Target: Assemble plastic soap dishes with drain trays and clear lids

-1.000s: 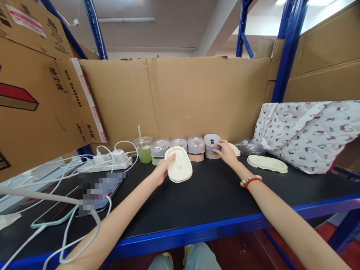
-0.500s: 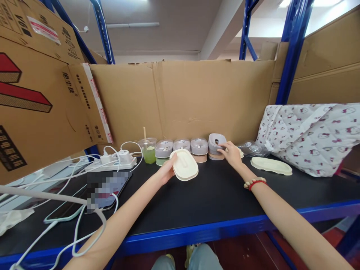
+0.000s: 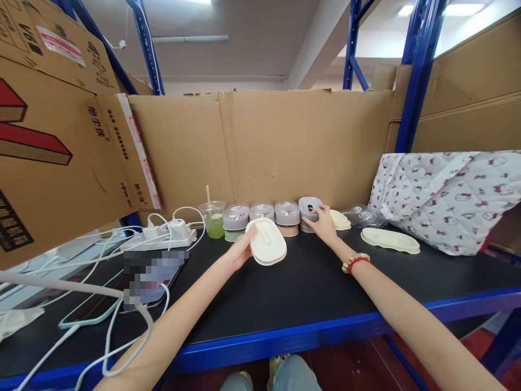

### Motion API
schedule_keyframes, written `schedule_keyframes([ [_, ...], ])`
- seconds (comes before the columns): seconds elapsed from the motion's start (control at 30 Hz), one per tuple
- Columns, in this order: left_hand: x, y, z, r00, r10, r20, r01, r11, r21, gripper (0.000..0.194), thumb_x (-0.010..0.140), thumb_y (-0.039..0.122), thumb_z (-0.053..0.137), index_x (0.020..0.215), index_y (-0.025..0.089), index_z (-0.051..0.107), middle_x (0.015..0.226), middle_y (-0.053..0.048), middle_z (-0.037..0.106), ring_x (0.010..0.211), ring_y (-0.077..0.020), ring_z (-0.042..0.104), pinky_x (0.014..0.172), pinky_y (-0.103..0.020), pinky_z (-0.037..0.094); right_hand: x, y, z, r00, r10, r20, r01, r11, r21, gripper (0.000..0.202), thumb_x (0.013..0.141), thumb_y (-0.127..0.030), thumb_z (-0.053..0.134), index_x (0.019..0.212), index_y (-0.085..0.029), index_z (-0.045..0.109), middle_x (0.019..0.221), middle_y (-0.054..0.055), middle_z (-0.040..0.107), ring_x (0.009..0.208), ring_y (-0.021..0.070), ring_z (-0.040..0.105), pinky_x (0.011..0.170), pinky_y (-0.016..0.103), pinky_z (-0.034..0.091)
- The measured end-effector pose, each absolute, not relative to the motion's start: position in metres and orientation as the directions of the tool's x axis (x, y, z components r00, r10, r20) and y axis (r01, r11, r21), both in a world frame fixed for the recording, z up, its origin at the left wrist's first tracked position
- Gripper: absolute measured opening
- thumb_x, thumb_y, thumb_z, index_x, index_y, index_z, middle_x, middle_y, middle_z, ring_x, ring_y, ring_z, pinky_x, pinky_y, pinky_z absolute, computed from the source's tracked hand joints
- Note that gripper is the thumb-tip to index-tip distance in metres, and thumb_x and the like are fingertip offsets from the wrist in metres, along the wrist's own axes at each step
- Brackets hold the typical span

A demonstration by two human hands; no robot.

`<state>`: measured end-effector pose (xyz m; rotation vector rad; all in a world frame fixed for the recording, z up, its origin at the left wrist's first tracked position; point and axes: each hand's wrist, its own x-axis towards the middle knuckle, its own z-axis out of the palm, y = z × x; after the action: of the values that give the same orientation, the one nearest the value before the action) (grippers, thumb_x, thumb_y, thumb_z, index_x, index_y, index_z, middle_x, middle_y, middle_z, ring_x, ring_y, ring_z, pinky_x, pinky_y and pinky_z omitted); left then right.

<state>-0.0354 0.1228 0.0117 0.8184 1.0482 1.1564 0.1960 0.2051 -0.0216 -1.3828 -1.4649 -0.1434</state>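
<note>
My left hand grips the left edge of a cream oval lid above the black shelf. My right hand is at the rightmost grey-lidded container, fingers and thumb closed on its right side and covering part of it. To its left stand more containers in a row: one with a grey lid and pinkish base, another partly behind the cream lid, and one with a green base. Behind my right hand lies another cream piece.
A green drink cup with a straw stands left of the row. Further left are a power strip, cables and phones. A long cream piece, clear plastic lids and a patterned bag lie at the right.
My right hand has shifted a little left, closer over the rightmost container, uncovering more of the cream piece behind it. My left hand holds the cream lid as before.
</note>
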Motion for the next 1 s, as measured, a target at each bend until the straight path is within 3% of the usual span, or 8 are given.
schedule_keyframes([
  [0.27, -0.0355, 0.1215, 0.0119, 0.026, 0.976, -0.218, -0.312, 0.215, 0.925, 0.032, 0.094, 0.032, 0.045, 0.11, 0.007, 0.058, 0.097, -0.013, 0.062, 0.08, -0.0178, 0.063, 0.081, -0.027, 0.05, 0.2023, 0.2027, -0.015, 0.286, 0.563, 0.775, 0.74, 0.385, -0.552, 0.035, 0.07, -0.055, 0.056, 0.071, -0.021, 0.051, 0.084, 0.008, 0.058, 0.077, 0.0247, 0.056, 0.068, 0.038, 0.044],
  [0.57, -0.0351, 0.1194, 0.0135, 0.044, 0.975, -0.218, -0.264, 0.222, 0.939, 0.035, 0.096, 0.031, 0.039, 0.117, 0.007, 0.054, 0.101, -0.013, 0.061, 0.092, -0.0195, 0.061, 0.092, -0.032, 0.046, 0.2004, 0.2006, -0.0118, 0.213, 0.61, 0.763, 0.724, 0.426, -0.542, 0.033, 0.067, -0.053, 0.059, 0.07, -0.021, 0.049, 0.084, 0.008, 0.06, 0.077, 0.025, 0.056, 0.07, 0.039, 0.043],
  [0.83, -0.0355, 0.1207, 0.0128, 0.06, 0.973, -0.222, -0.274, 0.229, 0.934, 0.036, 0.096, 0.031, 0.039, 0.12, 0.007, 0.052, 0.098, -0.013, 0.061, 0.089, -0.0179, 0.062, 0.088, -0.028, 0.049, 0.2006, 0.2079, -0.014, 0.371, 0.561, 0.74, 0.607, 0.457, -0.65, 0.037, 0.066, -0.058, 0.054, 0.07, -0.021, 0.047, 0.08, 0.007, 0.058, 0.081, 0.0241, 0.054, 0.076, 0.041, 0.043],
  [1.0, -0.0363, 0.1216, 0.0112, 0.054, 0.974, -0.219, -0.311, 0.225, 0.923, 0.032, 0.095, 0.03, 0.043, 0.113, 0.007, 0.057, 0.097, -0.013, 0.062, 0.086, -0.0187, 0.062, 0.084, -0.028, 0.05, 0.2038, 0.2102, -0.0164, 0.364, 0.548, 0.754, 0.589, 0.492, -0.641, 0.039, 0.068, -0.059, 0.053, 0.072, -0.02, 0.048, 0.082, 0.007, 0.059, 0.084, 0.0236, 0.055, 0.08, 0.041, 0.042],
])
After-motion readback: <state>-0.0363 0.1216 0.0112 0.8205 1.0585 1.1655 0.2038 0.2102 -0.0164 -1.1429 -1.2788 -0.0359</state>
